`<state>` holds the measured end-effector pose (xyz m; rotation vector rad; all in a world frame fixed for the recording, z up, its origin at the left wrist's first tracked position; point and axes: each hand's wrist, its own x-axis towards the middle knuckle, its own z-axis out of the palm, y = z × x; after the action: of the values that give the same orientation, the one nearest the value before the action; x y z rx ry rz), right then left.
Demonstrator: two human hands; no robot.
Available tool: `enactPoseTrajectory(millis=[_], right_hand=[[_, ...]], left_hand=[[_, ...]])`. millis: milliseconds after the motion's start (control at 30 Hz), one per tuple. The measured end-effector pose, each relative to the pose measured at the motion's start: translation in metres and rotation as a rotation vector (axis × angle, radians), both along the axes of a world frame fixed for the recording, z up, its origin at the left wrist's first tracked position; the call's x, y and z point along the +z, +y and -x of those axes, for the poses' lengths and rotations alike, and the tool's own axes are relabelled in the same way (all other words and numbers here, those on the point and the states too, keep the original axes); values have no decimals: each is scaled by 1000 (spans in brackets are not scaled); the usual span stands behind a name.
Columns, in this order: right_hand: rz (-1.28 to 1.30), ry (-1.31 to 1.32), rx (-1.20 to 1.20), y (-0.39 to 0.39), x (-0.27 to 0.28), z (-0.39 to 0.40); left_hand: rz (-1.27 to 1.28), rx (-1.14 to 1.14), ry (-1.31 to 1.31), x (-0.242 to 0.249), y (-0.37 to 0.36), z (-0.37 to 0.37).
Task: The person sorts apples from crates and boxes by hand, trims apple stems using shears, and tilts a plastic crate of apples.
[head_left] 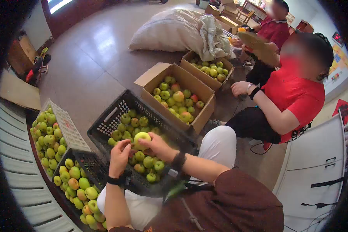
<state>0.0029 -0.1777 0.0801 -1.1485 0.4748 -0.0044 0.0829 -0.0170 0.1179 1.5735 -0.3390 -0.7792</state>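
Note:
A yellow-green apple [142,140] is held over the black crate [104,121], in the fingers of my right hand [157,146]. Close by on its left side is my left hand [120,154], its fingers curled near the apple; whether they touch it or pinch something small is hard to make out. Beneath both hands, the black crate holds several green and reddish apples [135,123]. Each wrist wears a dark band.
Cardboard boxes of apples [162,106] [187,58] stand beyond the crate. A white crate [71,127] and another black crate [89,160], both full of apples, are at left. A big sack [170,31] lies behind. Two people in red sit at right.

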Motion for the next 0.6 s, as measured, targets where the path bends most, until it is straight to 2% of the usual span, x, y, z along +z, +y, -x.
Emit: enactPoseTrajectory(millis=[67,233,300,400,600], right_hand=[[23,78,-59,-22,8,-3],[173,58,-384,-104,-17,-21],[147,168,-454,-138,-32,-25],[506,220,-573,-193,-98,-28],[805,504,-601,-219,-124,-9]], left_hand=[[43,90,108,7,-2,2],[48,123,105,1,-1,-3],[43,119,101,0,-1,-4],[59,142,125,3,-3,-5],[80,155,147,-5,-2,-11]])
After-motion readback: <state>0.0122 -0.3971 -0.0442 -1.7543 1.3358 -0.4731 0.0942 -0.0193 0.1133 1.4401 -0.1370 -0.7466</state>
